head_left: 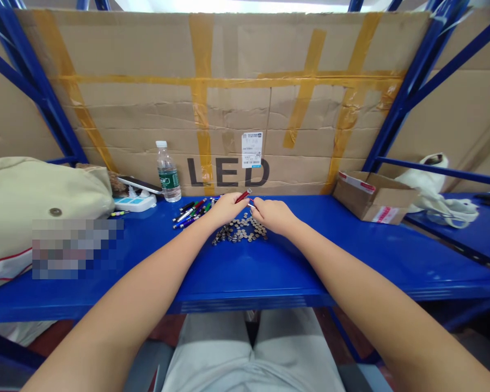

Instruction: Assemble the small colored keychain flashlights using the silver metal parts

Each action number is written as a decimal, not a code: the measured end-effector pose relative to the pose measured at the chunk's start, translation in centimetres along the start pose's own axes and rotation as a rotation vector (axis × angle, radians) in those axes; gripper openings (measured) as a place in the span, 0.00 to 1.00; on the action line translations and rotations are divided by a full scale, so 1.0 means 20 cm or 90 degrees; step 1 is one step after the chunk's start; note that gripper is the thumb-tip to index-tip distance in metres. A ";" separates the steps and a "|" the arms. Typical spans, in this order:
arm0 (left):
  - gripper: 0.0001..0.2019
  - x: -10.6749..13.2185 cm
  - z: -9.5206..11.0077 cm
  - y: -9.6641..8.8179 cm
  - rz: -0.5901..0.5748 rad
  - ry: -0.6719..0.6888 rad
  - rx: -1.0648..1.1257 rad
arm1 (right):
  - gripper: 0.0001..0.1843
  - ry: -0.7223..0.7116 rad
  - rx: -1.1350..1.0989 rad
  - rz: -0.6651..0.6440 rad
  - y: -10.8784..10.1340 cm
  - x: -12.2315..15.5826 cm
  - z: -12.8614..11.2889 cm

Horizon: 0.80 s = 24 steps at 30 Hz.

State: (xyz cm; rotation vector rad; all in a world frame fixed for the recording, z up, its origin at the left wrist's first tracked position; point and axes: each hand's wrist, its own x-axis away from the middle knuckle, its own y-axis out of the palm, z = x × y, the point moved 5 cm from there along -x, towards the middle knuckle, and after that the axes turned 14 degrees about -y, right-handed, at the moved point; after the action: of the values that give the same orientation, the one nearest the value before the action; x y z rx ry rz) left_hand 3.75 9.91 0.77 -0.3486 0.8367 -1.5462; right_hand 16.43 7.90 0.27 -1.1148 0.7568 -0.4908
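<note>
Pens (191,213) lie beside the left hand (224,209) (a bottle (170,178) stands beyond).

A dark red pen (243,195) with a shiny, silvery end slants up to the right in the left hand (226,208), held above the counter (237,277). Just beside it, a slim pale piece (251,205) pokes from the right hand (274,215), too small, from here, to make out properly.

Pen (244,195) partly hidden; bag (44,188) cut off
</note>
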 end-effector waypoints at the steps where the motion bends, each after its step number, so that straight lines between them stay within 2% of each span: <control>1: 0.16 0.00 0.00 0.00 0.000 0.007 -0.004 | 0.18 0.009 -0.003 0.002 0.00 0.00 0.00; 3: 0.17 0.00 0.01 0.00 -0.002 0.013 0.000 | 0.17 0.027 -0.013 0.006 0.00 -0.01 0.01; 5: 0.18 0.01 0.00 0.01 -0.035 0.000 0.012 | 0.17 0.060 -0.019 0.024 -0.02 0.00 0.04; 9: 0.19 0.03 -0.03 0.06 -0.186 -0.059 0.055 | 0.16 0.103 -0.005 0.072 -0.05 0.01 0.09; 16: 0.13 0.06 0.01 0.08 -0.289 -0.094 0.275 | 0.17 0.060 0.011 0.056 -0.06 0.01 0.06; 20: 0.16 0.09 0.04 0.09 -0.369 -0.162 0.457 | 0.18 0.060 0.018 0.065 -0.07 0.01 0.06; 24: 0.16 0.09 0.04 0.09 -0.418 -0.218 0.545 | 0.18 0.054 0.030 0.066 -0.07 0.00 0.06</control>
State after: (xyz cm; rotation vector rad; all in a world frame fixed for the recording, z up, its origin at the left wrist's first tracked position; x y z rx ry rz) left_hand 5.24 8.05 -0.38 -0.2422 -0.2831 -2.2027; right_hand 17.38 8.13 1.95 -1.0104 0.8690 -0.4683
